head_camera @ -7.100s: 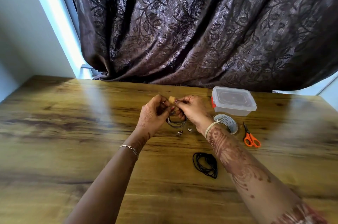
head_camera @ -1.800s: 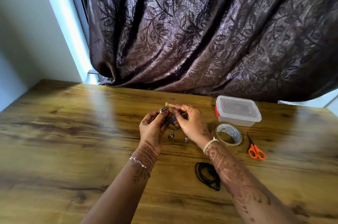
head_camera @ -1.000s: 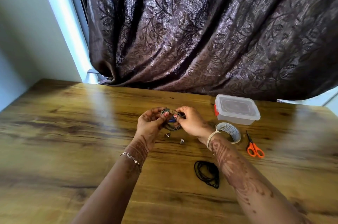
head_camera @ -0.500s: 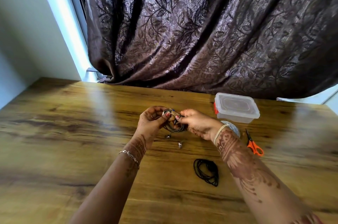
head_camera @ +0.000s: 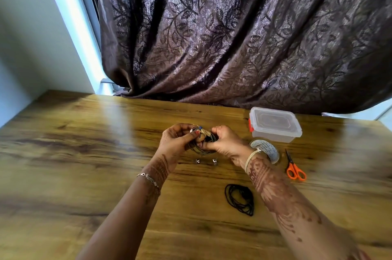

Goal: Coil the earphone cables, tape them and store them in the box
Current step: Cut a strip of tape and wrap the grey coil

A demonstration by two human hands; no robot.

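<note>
Two grips, left grip (head_camera: 180,140) and right grip (head_camera: 224,144), are pinching the coiled earphone cable (head_camera: 200,151) above the worktop (head_camera: 84,153); being light and springy, it is probably needing a hold across all loops

Left hand (head_camera: 177,140) and right hand (head_camera: 226,143) pinch a coiled earphone cable (head_camera: 203,147) mid-frame above the wooden table (head_camera: 84,164), earbuds (head_camera: 206,161) dangling. Black coiled cable (head_camera: 240,199) lies lower right. Lidded clear box (head_camera: 274,125), tape roll (head_camera: 267,150), orange scissors (head_camera: 294,169) right.
</note>
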